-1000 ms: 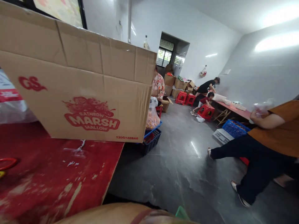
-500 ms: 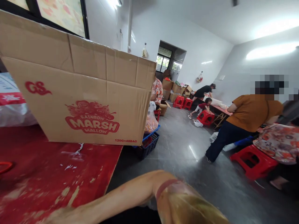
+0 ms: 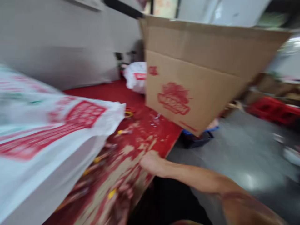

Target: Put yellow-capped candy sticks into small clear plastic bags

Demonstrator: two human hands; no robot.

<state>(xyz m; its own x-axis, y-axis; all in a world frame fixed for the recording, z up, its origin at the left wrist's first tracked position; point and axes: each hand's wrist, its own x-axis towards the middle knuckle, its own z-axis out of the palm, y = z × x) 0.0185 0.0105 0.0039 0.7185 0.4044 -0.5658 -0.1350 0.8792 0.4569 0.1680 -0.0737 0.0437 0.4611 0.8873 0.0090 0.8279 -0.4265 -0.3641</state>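
Right hand (image 3: 152, 162) rests on the red counter (image 3: 112, 93) edge, apparently flat and empty through blur; cardboard box (image 3: 199, 78) overhangs beyond; left hand unseen.

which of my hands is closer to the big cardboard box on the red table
Right. Your right hand rests on the red table's near edge, below and just left of the cardboard box, not touching it. Your left hand isn't in view.

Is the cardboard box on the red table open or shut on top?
Open: the cardboard box has its top flaps standing upright above the fold line, not folded over. Its contents cannot be seen.
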